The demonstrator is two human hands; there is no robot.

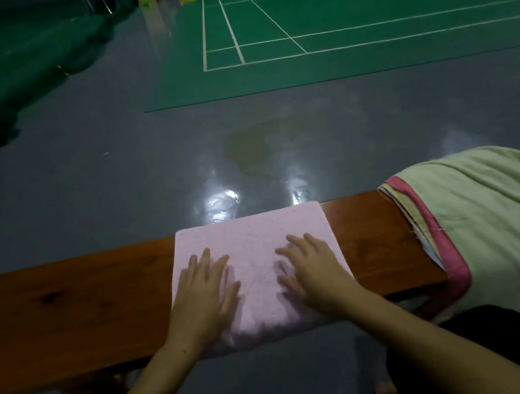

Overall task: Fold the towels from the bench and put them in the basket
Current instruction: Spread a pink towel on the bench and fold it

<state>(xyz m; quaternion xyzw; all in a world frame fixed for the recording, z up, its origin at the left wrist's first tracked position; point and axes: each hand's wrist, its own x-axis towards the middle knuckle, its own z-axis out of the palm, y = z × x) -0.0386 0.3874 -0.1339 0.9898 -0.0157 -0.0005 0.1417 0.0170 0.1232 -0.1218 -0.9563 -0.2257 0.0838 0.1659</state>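
Note:
A folded pink towel (253, 241) lies across the middle of the brown wooden bench (74, 304). My left hand (204, 291) rests flat on its left half with fingers spread. On its right half my right hand (312, 270) lies flat too, fingers straight. A pile of towels (483, 210), pale yellow on top with a pink-edged one under it, covers the bench's right end. No basket is in view.
Beyond the bench lies a shiny grey floor (126, 176) with light reflections, then a green court mat (334, 51) with white lines. My knees in dark clothing (481, 335) are below the bench at the lower right.

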